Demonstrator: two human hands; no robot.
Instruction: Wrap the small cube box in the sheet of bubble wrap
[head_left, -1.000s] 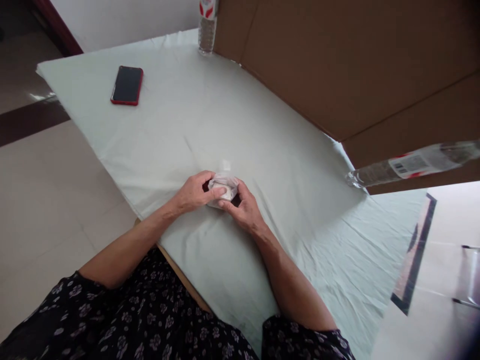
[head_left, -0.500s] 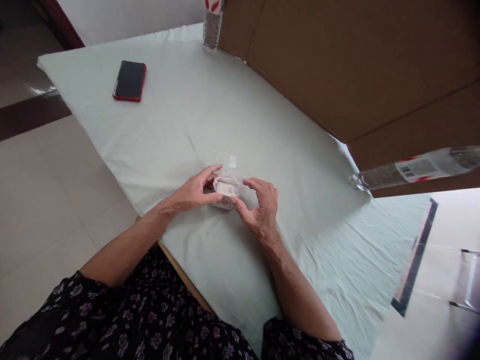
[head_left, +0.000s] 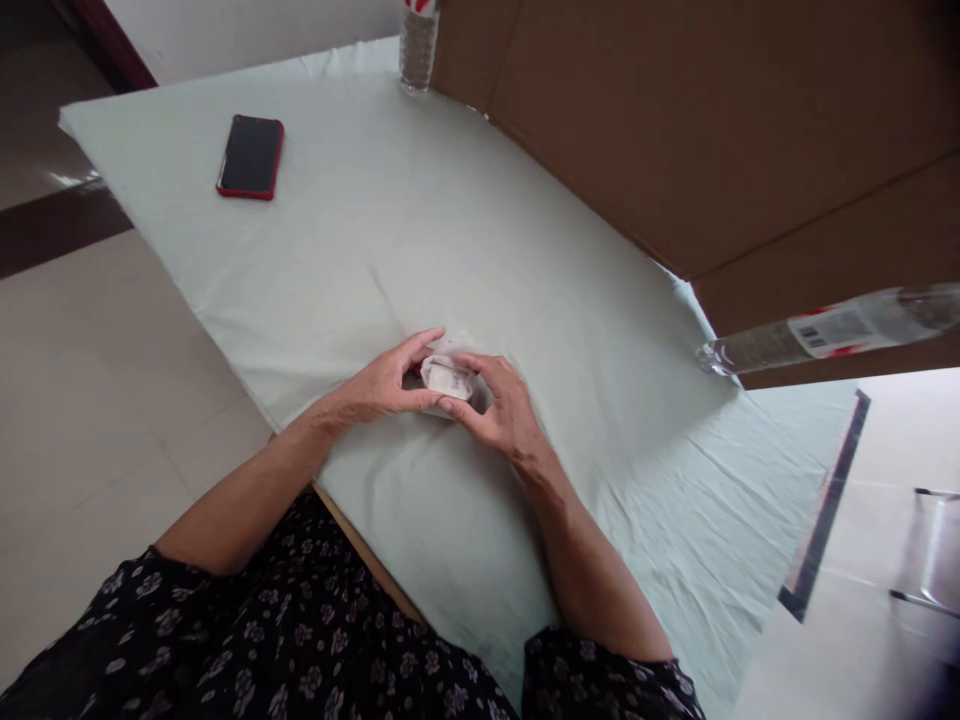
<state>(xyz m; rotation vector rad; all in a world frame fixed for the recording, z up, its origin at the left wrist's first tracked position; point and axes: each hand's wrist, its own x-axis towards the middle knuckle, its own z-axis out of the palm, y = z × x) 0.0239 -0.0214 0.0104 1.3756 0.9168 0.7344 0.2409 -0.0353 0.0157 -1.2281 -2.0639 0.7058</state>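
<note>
A small whitish block-shaped packet [head_left: 448, 382] with faint printing sits between my hands, inside thin, pale, crinkled wrapping. I cannot make out what kind of thing it is. My left hand [head_left: 386, 382] curves around its left side, thumb along the near edge and index finger at the far edge. From the right, my right hand [head_left: 501, 402] grips it too, its thumb tip at the near edge beside the left thumb and its fingers over the far right corner. The packet's underside and part of its sides are hidden by my fingers.
A pale green cloth [head_left: 330, 240] covers the table. A phone in a red case [head_left: 251, 157] lies at the far left. Tall brown cardboard [head_left: 600, 130] stands along the far right, with a clear bottle [head_left: 417, 50] at one end and another bottle [head_left: 832, 328] at the other.
My right hand has moved left and closed its fingers onto the packet. The small white flap that stood beyond the packet no longer shows. My left hand stays almost in place.
</note>
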